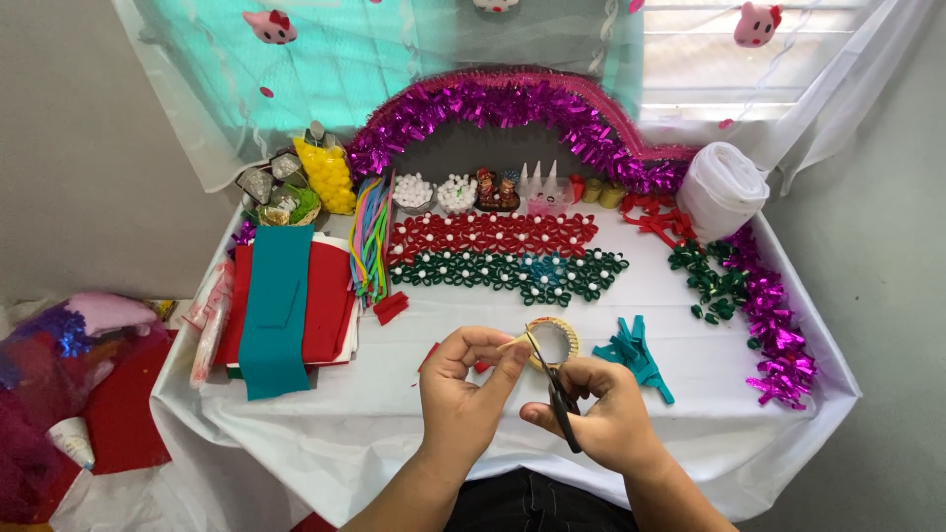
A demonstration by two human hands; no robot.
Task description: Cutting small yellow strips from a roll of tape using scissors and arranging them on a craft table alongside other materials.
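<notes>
Holding a pair of scissors in my right hand, I have the fingers curled shut around the dark handles, with the blades running up and a little to the left toward the tape roll. My left hand is pinched closed — thumb and forefinger pressed on a pale strip that leads to the roll. I cannot tell whether a small red scrap showing under the left fingers is also held.

The roll sits on the white tablecloth just beyond both hands, slightly right of centre, its round opening facing up toward me. The strip's long axis runs roughly left to right, from my left fingertips to the roll, and the scissor blades cross it almost at a right angle. My right hand lies nearer the roll; the left touches only the strip. The roll looks tan and thin-walled, a ring with an open middle.

Just right of it lies a heap of teal felt pieces. Farther back, well apart from my hands, rows of red bows and green bows with white beads lie flat — behind them a purple tinsel arch. On the left, a teal felt sheet rests over red felt sheets
</notes>
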